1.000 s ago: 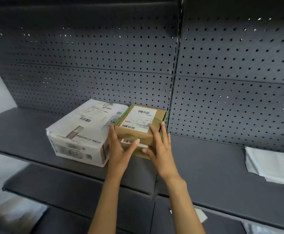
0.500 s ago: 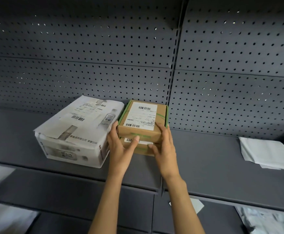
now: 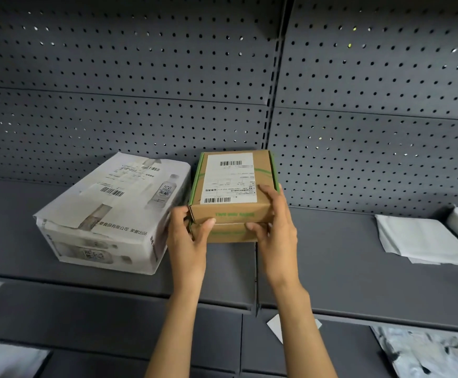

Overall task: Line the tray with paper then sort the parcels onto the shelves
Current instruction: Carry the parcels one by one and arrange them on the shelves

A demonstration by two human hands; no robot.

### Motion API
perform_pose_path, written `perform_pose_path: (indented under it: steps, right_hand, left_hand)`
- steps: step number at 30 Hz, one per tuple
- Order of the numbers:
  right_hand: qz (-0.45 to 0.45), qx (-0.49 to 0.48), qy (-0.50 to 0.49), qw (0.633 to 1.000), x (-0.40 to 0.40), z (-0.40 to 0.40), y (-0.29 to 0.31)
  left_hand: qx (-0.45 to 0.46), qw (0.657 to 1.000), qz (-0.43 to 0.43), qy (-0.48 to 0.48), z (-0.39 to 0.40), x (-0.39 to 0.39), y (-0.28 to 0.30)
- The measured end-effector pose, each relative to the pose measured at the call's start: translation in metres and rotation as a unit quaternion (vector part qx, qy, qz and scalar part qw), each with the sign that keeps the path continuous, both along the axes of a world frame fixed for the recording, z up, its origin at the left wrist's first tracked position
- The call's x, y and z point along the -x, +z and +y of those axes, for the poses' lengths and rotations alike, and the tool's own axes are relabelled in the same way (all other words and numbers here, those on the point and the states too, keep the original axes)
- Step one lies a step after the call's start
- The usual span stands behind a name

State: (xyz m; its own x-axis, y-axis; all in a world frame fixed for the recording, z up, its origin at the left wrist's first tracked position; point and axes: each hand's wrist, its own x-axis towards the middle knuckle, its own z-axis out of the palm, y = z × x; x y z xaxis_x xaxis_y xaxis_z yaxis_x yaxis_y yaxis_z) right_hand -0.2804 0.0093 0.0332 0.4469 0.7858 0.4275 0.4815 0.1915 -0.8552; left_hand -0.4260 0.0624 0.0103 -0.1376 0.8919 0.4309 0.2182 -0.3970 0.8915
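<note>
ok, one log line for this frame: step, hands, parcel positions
step: shelving parcels | left hand + right hand: gripping brown box stack on shelf | white parcel: beside, left

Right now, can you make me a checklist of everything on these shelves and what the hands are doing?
Surface: dark grey shelf, more shelves below.
Job's things: two stacked brown boxes, top box on bottom box; white wrapped parcel just left of them.
Clutter: white folded paper at right; silvery bag and a white slip on the lower shelf.
Grips: left hand and right hand hold the stack's near corners.
Cables: nothing seen.
Surroundings: pegboard back wall.
</note>
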Motion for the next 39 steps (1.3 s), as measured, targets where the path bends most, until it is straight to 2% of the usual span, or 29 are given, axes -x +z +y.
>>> perform_pose_path:
  steps: [10, 22, 30, 39]
  right_hand:
    - [0.028, -0.008, -0.041, 0.999, -0.018, -0.022, 0.001]
    - [0.042, -0.079, -0.111, 0.990, -0.099, -0.105, 0.032]
    - [0.046, -0.085, -0.187, 0.978, -0.188, -0.210, 0.040]
    - [0.003, -0.104, -0.252, 0.962, -0.296, -0.354, 0.065]
  left_hand:
    - [-0.033, 0.999, -0.034, -0.015, -0.018, -0.029, 0.013]
    - [-0.039, 0.988, -0.086, -0.121, -0.074, -0.120, 0.046]
    - [-0.029, 0.976, -0.089, -0.194, -0.163, -0.226, 0.055]
    - [-0.053, 0.956, -0.127, -0.260, -0.289, -0.350, 0.072]
